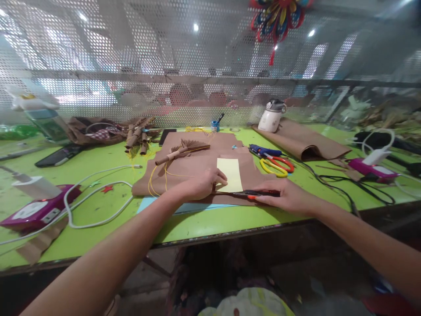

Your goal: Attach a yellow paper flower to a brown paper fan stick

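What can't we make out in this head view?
All head view:
- Black-and-orange tool: exact type unclear; right hand covers part.
- Yellow paper: lower-left part hidden by left hand.
- Blue sheet: mostly hidden under brown paper.
- Hanging ornament: top cut off by upper edge.
- Background: blurred, behind perforated screen.
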A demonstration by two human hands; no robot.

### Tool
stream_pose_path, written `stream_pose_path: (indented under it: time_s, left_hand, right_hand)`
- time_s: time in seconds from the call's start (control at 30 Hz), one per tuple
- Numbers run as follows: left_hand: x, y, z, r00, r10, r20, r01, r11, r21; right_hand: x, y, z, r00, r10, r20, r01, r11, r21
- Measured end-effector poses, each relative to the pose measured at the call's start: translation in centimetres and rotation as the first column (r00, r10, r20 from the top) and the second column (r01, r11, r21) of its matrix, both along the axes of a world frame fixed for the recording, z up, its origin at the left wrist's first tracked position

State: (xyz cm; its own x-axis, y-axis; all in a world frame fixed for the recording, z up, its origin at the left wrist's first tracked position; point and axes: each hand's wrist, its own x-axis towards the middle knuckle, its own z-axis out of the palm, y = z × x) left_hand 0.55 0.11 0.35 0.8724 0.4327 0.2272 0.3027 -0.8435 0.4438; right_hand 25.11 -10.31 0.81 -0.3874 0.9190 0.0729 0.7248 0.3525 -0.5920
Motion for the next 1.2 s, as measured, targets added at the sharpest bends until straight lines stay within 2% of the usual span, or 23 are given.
stream_pose_path:
  time_s: [0.1,0.37,0.57,0.73,0.9,0.97,1.03,1.13,1.2]
  left_hand:
    - [0.0,0.3,-0.4,0.998,-0.024,-0.057,0.024,1.0,0.001]
    - [-0.1,0.9,-1.3,0.997,-0.059,-0.041,0.061,0.997,0.045]
    - [-0.4,1.2,-1.5,0.998,-0.045,-0.053,0.046,0.999,0.011]
    - [-0.6,1.3,-1.4,0.997,-0.069,-0.034,0.069,0.998,0.005]
    - [-0.6,0.9,-0.6,0.996,-0.076,-0.034,0.076,0.997,-0.026]
    - [-0.4,0.6,-0.3,0.997,-0.055,-0.057,0.054,0.998,-0.021]
    - [-0.2,0.3,-0.1,0.996,-0.012,-0.087,0.012,1.0,-0.005]
    - [0.1,-0.3,0.1,0.995,0.037,-0.096,-0.035,0.999,0.026]
    - [0.2,-0.7,0.1,0.996,0.039,-0.08,-0.035,0.998,0.052]
  right_hand:
    - [0.1,-0.4,-0.3,1.0,-0.019,0.017,0.019,1.0,-0.005]
    - [-0.7,-1.7,0.1,0.995,-0.089,0.035,0.088,0.996,0.034]
    - [-1.2,-1.0,0.1,0.995,-0.095,-0.026,0.093,0.994,-0.063]
    - [-1.2,-1.3,0.4,0.993,-0.05,-0.102,0.032,0.985,-0.169]
    - [0.8,-2.5,1.1,0.98,-0.106,-0.171,0.07,0.976,-0.209]
    - [2.3,-2.4,1.3,0.95,-0.224,-0.219,0.181,0.963,-0.202]
    - [3.6,-1.4,1.3,0.869,-0.385,-0.311,0.354,0.922,-0.155]
    - [4.7,1.7,1.0,0.712,-0.492,-0.501,0.532,0.844,-0.073]
    - [4.5,4.4,0.8,0.635,-0.545,-0.547,0.579,0.805,-0.13]
